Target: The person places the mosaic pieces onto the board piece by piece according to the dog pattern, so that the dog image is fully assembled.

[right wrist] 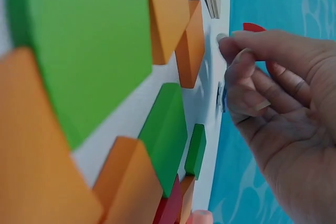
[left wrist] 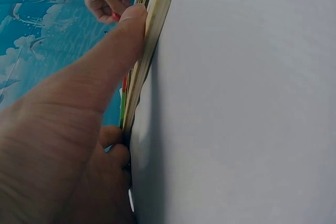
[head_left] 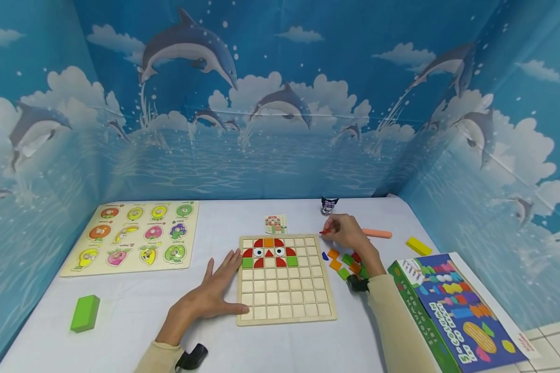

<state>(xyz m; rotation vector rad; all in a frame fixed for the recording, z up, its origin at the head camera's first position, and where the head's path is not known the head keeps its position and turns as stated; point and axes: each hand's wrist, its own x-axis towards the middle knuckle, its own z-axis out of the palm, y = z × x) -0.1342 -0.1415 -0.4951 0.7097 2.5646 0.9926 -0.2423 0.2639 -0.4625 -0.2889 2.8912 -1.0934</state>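
Observation:
A wooden grid board [head_left: 285, 299] lies in the middle of the table, its upper left cells filled with red, orange, green and eye-printed pieces in a face-like pattern. My left hand [head_left: 208, 297] spreads along the board's left side, fingertips by the upper edge and thumb on the lower corner. Past the board's upper right corner, my right hand [head_left: 347, 233] pinches a small red piece [right wrist: 254, 27] with a curved edge between thumb and fingertips. Loose orange, green, red and blue pieces [head_left: 335, 264] lie right of the board, below that hand. A small pattern card [head_left: 276, 224] sits just behind the board.
A fruit puzzle board [head_left: 135, 235] lies at back left, with a green block [head_left: 85, 313] in front. At right are a large toy box [head_left: 462, 311], a yellow block [head_left: 419, 246] and an orange stick [head_left: 377, 233]. A small figurine [head_left: 329, 206] stands at the back.

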